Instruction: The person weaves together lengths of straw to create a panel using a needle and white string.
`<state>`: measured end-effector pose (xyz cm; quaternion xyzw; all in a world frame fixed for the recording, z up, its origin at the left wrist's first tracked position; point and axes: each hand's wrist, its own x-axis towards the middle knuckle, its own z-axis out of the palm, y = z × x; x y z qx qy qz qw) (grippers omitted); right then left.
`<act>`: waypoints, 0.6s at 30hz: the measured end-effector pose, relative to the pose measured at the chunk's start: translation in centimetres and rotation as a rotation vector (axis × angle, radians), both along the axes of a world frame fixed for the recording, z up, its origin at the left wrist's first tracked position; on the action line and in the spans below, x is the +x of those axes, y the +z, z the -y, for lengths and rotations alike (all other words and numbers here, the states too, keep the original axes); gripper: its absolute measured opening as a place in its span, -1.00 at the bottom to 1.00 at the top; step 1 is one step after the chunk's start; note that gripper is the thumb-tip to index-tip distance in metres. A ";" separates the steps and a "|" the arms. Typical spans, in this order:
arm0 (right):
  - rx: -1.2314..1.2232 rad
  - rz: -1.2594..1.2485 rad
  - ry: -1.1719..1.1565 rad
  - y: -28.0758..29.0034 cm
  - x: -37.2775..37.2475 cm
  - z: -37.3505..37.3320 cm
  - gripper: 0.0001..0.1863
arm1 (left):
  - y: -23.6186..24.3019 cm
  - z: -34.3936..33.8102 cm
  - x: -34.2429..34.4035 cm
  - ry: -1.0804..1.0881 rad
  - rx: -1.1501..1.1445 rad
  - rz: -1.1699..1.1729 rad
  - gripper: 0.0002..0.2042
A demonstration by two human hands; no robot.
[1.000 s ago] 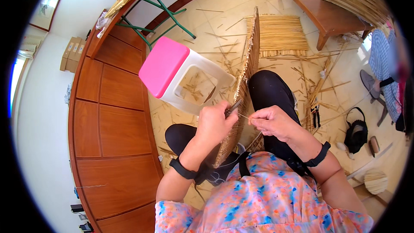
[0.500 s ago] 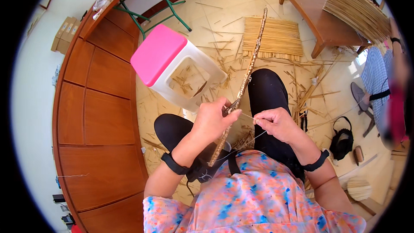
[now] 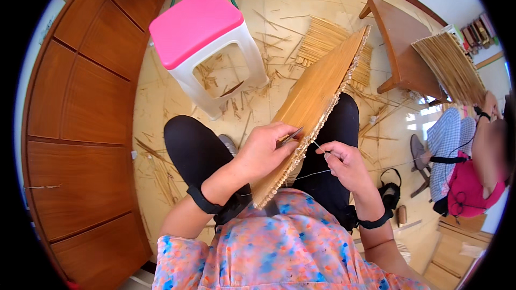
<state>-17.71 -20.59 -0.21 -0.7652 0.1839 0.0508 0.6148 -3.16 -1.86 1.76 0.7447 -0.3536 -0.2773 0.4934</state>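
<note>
A flat, stiff panel of straw-coloured stalks (image 3: pixel 317 88) slants across my lap, its stitched, knotted edge facing right. My left hand (image 3: pixel 263 150) grips it near that edge, thumb on the rim. A slim dark metal tool (image 3: pixel 290 137) pokes out between the thumb and fingers; its kind I cannot make out. My right hand (image 3: pixel 344 164) pinches a thin pale thread (image 3: pixel 321 147) just right of the edge, and the thread runs up to the stitching. Another length of thread (image 3: pixel 312 174) passes below, across my dark trousers.
A stool with a pink seat (image 3: pixel 199 24) stands ahead on the left, beside a wooden cabinet (image 3: pixel 91 113). Loose stalks litter the tiled floor. Another stalk mat (image 3: pixel 322 40) lies beyond the panel. At right, a person holds a stalk panel (image 3: pixel 451 67) by a low wooden table (image 3: pixel 400 40).
The panel has turned from edge-on to showing its broad face. My right hand has shifted slightly right and down, still pinching the thread. The whole view has swung rightward.
</note>
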 end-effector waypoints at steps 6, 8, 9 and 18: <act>0.271 -0.066 -0.205 2.5 0.1 -1.0 -0.82 | -2.0 1.1 -1.0 0.034 -0.173 -0.103 -0.78; 0.379 -0.028 -0.294 2.4 0.2 -1.2 -0.77 | -2.1 1.4 -0.9 0.037 -0.212 -0.134 -0.77; 0.362 -0.042 -0.298 2.3 0.3 -1.3 -0.77 | -2.3 1.5 -0.8 0.031 -0.241 -0.127 -0.78; 0.065 -0.072 -0.239 3.3 1.6 -2.0 -0.79 | -3.2 2.6 0.7 -0.114 -0.293 0.141 -0.86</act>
